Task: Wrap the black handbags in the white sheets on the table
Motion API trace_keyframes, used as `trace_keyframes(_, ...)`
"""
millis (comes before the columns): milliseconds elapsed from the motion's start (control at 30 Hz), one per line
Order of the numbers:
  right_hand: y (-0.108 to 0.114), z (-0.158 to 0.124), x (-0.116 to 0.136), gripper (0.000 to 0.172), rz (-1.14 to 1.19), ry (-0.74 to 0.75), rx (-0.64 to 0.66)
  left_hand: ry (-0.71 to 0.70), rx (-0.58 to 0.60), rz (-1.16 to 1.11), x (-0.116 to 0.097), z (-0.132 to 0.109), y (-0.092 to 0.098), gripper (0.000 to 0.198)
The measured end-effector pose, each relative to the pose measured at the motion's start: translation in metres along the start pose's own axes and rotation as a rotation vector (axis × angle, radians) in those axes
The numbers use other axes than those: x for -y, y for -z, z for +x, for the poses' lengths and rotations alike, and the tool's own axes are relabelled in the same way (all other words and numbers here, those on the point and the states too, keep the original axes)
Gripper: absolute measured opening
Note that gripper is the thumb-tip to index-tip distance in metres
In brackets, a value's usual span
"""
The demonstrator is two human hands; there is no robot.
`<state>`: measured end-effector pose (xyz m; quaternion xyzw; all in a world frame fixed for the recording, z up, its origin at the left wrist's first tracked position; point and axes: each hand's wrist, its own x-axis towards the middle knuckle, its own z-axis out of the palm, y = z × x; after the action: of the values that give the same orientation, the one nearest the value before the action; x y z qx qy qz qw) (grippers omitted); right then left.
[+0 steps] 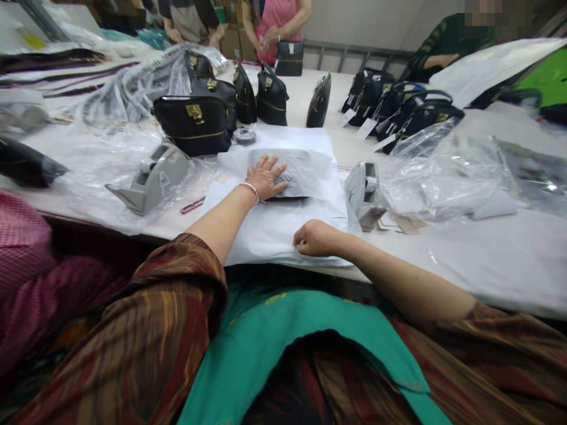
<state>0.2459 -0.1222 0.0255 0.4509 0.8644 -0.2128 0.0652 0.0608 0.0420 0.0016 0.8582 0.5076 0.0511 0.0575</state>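
On the white worktop [478, 260], head view: left hand [268, 177] flat, fingers spread, on thin white tissue paper [308, 171] over a flat dark item [287, 201], which lies on large white paper sheets [261, 233]. Right hand [319, 238] apart from it, curled over the sheets' near edge; can't tell if gripping. Grey plastic tape dispensers [170, 171] both sides.

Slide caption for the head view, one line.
Left hand spread on thin paper over a dark item, right hand curled over white sheets, black handbags beyond.
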Motion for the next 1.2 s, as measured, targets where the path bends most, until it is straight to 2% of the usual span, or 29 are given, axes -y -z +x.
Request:
trace_keyframes(200, 0.007, 0.011, -0.006, 0.028, 0.089, 0.008, 0.086, -0.007, -0.012, 0.005, 0.002, 0.001, -0.002, 0.073)
trace_keyframes(367, 0.01, 0.015, -0.009, 0.026, 0.068, 0.004, 0.068, -0.014, -0.03, -0.001, 0.003, 0.002, -0.003, 0.072)
trace_keyframes(567, 0.034, 0.021, -0.005, 0.027, -0.118, -0.173, -0.248, -0.014, -0.036, 0.009, 0.004, 0.002, -0.001, 0.072)
trace_keyframes(667, 0.039, 0.027, -0.001, 0.031, -0.188, -0.238, -0.365, -0.009, -0.041, 0.019, 0.005, 0.002, 0.0, 0.072)
trace_keyframes(767, 0.033, 0.031, -0.006, 0.031, -0.195, -0.174, -0.492, -0.019, -0.046, 0.026, 0.007, 0.002, -0.001, 0.073)
trace_keyframes(833, 0.027, 0.03, -0.014, 0.031, -0.167, -0.083, -0.526, -0.019, -0.051, 0.034, 0.007, 0.002, -0.002, 0.073)
trace_keyframes(967, 0.025, 0.018, -0.029, 0.056, -0.177, 0.078, -0.426, -0.013, -0.064, 0.046, 0.008, 0.003, -0.003, 0.072)
trace_keyframes(1033, 0.029, 0.011, -0.031, 0.047, -0.243, 0.086, -0.319, -0.015, -0.068, 0.047, 0.009, 0.003, -0.004, 0.071)
trace_keyframes(1133, 0.046, 0.0, -0.026, 0.016, -0.368, 0.033, -0.181, -0.026, -0.073, 0.048, 0.01, 0.004, -0.004, 0.07)
trace_keyframes(1200, 0.064, -0.007, -0.022, 0.015, -0.439, -0.01, -0.158, -0.031, -0.079, 0.048, 0.011, 0.004, -0.005, 0.07)
